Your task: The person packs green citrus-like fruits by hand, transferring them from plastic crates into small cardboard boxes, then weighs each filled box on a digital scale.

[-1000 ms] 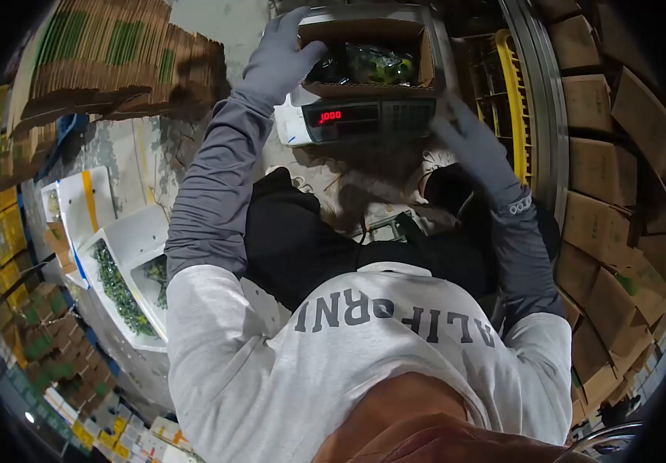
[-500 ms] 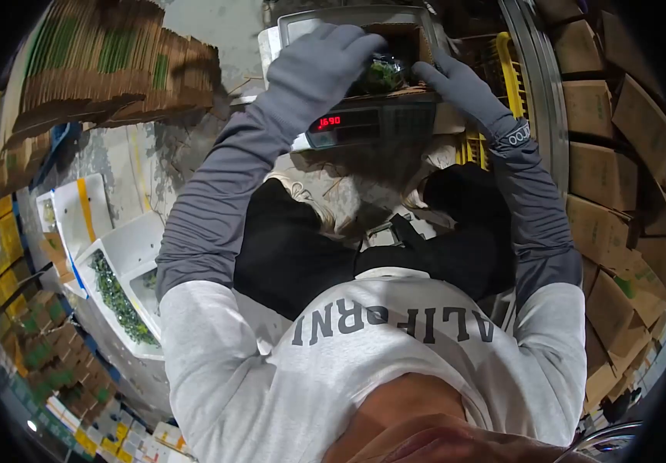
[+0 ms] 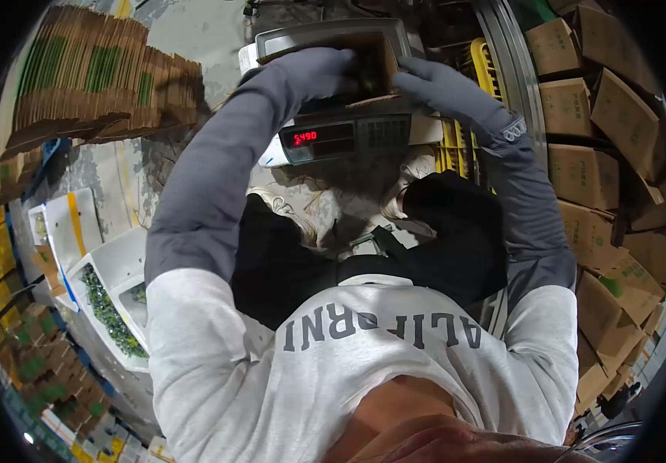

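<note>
Presently, the box (image 3: 387, 68) sits on the scale (image 3: 383, 133), its near wall behind the display (image 3: 319, 140); its contents are too dark to identify. Risk noted: the left hand (image 3: 319, 72) lies over the box's left side, and pressure from it could distort the reading or drag the box toward the scale's left edge. The right hand (image 3: 442, 89), by the right wall, contact uncertain, could cause the same by a knock. Pose: both arms forward, elbows outward; right fingers spread, left grip indeterminable in shadow. A crate (image 3: 456, 147) stands beyond the scale's right edge.
</note>
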Demonstrator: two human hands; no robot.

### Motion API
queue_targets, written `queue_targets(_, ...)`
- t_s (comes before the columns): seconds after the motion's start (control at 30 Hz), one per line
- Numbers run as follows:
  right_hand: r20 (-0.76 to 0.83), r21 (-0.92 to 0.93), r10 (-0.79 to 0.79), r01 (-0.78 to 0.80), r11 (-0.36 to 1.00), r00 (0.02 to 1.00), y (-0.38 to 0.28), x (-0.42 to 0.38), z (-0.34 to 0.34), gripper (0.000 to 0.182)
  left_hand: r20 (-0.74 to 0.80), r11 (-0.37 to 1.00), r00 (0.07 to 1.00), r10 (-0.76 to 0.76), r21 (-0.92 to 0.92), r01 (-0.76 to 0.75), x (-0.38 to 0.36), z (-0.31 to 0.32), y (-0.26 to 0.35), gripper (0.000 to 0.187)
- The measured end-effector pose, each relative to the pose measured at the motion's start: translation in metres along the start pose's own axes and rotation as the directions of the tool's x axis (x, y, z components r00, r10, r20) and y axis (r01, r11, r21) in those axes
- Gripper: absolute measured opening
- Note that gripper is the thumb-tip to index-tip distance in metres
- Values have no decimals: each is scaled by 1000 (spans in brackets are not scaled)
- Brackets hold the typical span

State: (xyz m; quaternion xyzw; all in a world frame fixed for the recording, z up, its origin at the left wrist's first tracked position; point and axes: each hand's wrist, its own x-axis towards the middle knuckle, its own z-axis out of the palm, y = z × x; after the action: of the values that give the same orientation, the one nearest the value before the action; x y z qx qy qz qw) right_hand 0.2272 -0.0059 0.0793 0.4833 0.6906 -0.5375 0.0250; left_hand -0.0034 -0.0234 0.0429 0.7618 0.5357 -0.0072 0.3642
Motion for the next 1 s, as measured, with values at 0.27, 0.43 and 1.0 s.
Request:
queue_targets(0.27, -608, 441, -362, 680, 586, 707, -49, 11, 20, 37, -424, 371, 904, 62, -831, -415, -51, 11, 77, 58)
queue_targets(0.43, -597, 675, -220, 631, 382, 772, -68, 2, 39, 32, -392, 579, 918, 56, -737, -349, -74, 3, 87, 61)
queue_targets(1.0, -715, 639, -223, 748, 177, 663, -108, 1, 47, 35, 89, 884, 956, -278, -365, 291, -230, 27, -35, 39)
